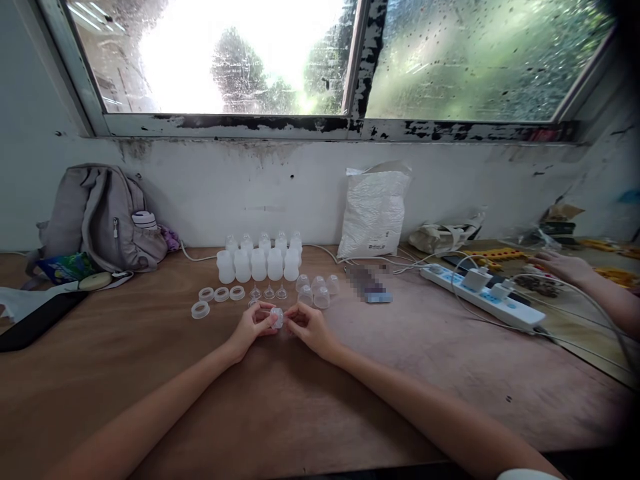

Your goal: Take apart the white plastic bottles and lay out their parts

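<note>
My left hand (253, 325) and my right hand (309, 327) meet at the middle of the wooden table (150, 373), both pinching one small clear plastic piece (277, 317) between their fingertips. Just beyond them lie three clear nipples (269, 292), several clear domed caps (317, 290) and several white rings (216, 297). Behind those stand two rows of small white plastic bottles (259, 260).
A grey backpack (103, 217) leans on the wall at the left, a black flat object (35, 323) in front of it. A white bag (374, 210) stands behind the bottles. A white power strip (483, 297) with cables lies right. Another person's hand (563, 265) rests at the far right.
</note>
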The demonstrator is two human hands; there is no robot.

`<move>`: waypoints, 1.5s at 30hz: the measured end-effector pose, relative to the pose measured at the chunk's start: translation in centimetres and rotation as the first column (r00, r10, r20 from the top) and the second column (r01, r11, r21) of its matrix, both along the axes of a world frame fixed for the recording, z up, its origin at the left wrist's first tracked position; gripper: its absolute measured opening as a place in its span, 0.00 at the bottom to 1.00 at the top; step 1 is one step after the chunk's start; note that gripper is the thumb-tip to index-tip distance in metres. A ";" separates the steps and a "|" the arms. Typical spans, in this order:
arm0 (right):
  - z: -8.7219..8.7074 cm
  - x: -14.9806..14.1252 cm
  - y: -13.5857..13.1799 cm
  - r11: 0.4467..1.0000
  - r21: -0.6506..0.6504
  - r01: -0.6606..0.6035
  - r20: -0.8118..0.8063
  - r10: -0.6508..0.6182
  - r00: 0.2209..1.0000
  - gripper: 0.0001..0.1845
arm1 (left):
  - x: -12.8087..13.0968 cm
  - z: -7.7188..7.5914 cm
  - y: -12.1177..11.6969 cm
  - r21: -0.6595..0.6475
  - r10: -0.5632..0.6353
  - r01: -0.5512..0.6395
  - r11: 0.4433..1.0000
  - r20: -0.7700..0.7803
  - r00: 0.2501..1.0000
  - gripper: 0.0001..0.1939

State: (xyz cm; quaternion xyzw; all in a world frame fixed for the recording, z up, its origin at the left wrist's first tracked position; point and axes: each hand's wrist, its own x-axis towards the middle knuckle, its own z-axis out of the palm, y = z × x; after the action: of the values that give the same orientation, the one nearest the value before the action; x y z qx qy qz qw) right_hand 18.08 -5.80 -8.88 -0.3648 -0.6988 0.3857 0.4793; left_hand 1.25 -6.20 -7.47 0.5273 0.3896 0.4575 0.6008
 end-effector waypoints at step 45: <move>1.0 0.1 0.0 0.999 -0.019 -0.051 0.066 0.052 0.996 0.22 | 0.3 0.2 0.1 0.025 -0.032 0.031 0.999 0.050 0.998 0.20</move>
State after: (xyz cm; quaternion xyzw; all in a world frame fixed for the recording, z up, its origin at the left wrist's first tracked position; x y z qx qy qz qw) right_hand 18.17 -5.85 -7.89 -0.3634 -0.7204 0.3915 0.4424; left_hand 1.50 -6.13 -7.30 0.5287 0.3605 0.4658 0.6112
